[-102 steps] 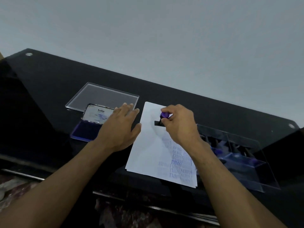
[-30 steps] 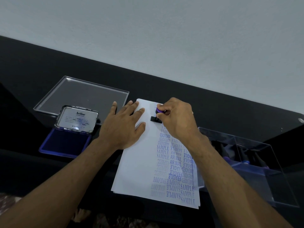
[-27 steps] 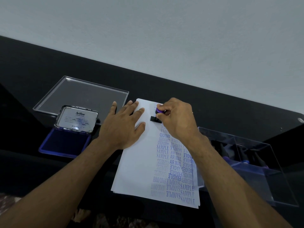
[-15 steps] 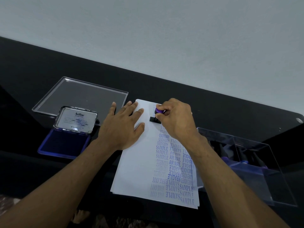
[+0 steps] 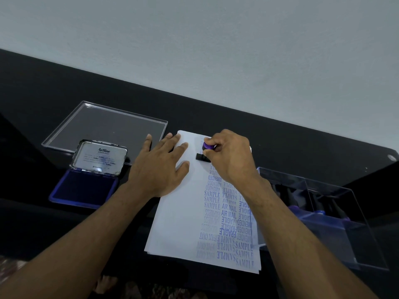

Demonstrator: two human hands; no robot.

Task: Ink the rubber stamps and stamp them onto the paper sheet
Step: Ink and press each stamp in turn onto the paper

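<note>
A white paper sheet (image 5: 179, 216) lies on the black table, its right half covered with several blue stamped words. My right hand (image 5: 231, 156) grips a rubber stamp (image 5: 204, 153) with a purple knob and black base, held down on the sheet's far end. My left hand (image 5: 160, 167) lies flat with fingers spread on the sheet's left edge. An open blue ink pad (image 5: 83, 188) with its Artline lid raised sits left of the sheet.
A clear plastic lid (image 5: 103, 126) lies behind the ink pad. At the right stands a clear box (image 5: 336, 212) holding several more stamps. The table's far edge (image 5: 280, 124) meets a pale wall. Floor shows below the near edge.
Since 3.4 s ago the view has shifted closer over the sheet. In the last second both hands have stayed in place, the stamp still down on the paper.
</note>
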